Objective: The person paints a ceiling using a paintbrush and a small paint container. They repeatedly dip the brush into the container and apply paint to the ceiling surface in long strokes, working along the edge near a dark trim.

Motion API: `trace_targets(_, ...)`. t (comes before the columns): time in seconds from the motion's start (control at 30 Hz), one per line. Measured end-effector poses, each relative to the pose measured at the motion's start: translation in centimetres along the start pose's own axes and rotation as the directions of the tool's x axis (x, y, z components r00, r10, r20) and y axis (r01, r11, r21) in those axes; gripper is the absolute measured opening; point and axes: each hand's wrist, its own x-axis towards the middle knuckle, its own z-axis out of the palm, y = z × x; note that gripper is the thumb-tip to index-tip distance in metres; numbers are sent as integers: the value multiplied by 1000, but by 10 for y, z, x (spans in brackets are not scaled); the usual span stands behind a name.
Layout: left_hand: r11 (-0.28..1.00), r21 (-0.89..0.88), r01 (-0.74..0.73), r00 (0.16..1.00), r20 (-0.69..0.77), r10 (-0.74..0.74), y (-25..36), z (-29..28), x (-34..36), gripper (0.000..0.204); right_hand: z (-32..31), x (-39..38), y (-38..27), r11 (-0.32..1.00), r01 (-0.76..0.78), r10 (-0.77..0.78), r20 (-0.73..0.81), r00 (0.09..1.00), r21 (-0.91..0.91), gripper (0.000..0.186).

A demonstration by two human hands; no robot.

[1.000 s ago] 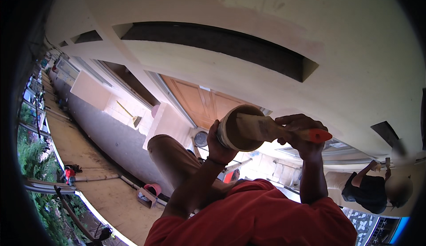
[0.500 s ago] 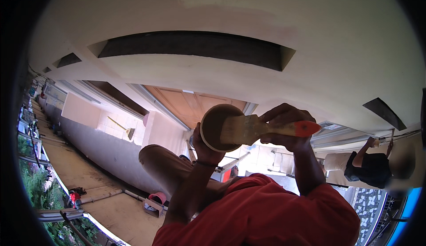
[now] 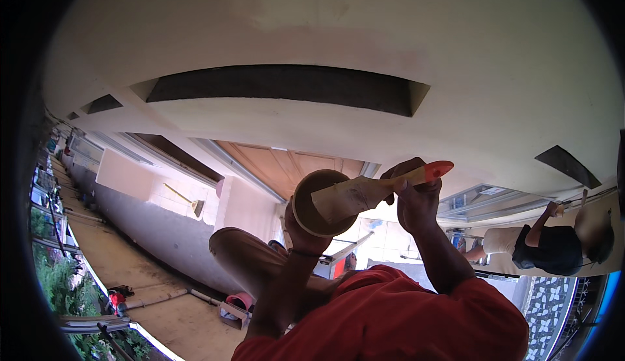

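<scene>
A round, light-rimmed paint container [image 3: 307, 216] is gripped from its side by my left hand [image 3: 301, 236]; what is inside looks dark and cannot be made out. My right hand [image 3: 416, 197] is closed around the handle of a wide paintbrush [image 3: 355, 196], which has a red handle end. The pale brush head lies across the container's mouth, slanting down into it. From this view I cannot tell whether the bristles touch the inside.
Above is a wide pale wall surface [image 3: 312, 29] with a long dark recess [image 3: 280, 86]. A wooden door [image 3: 280, 169] is beyond the container. At the right, a person [image 3: 550, 247] in a dark top raises their hands. A broom [image 3: 195, 206] and pink bucket [image 3: 241, 300] are on the left.
My right hand has tilted the paintbrush: its red end has swung up and its bristle end down toward the container. The container appears slightly lower in view, still in my left hand.
</scene>
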Motion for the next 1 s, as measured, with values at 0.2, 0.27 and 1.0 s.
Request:
trace_targets(0.2,998,53,-39,999,36,37,4,19,-12,92,1,-9,9,955,-184,213,-103,972,233,14)
trace_targets(0.27,934,311,-176,984,75,160,3,31,-15,90,3,-8,13,917,-248,276,-47,960,312,10)
trace_targets(1.0,950,-210,230,941,298,-162,-5,-14,18,84,-62,110,-234,556,826,-786,-269,557,87,23)
